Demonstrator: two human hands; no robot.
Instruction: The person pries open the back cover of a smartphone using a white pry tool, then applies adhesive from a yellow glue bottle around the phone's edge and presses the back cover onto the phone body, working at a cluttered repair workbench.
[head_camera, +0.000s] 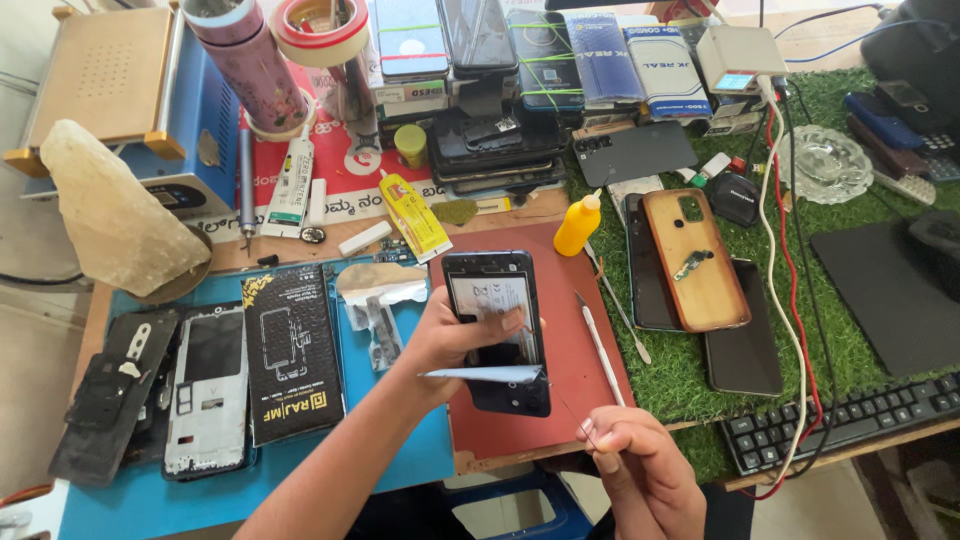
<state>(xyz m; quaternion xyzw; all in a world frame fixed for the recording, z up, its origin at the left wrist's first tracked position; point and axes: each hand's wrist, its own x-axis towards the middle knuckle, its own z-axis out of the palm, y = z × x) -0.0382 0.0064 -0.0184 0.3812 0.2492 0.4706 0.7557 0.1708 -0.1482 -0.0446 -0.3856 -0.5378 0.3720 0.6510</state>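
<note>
Near the table's front edge, our left hand (455, 340) pins the opened black phone (497, 330) on the red mat (580, 390); our right hand (625, 455) pinches a thin wire (568, 410), which could snap or slip.

Wooden bench (520, 210): blue mat (400, 460), red mat (580, 370), prob. turf (850, 340).
</note>
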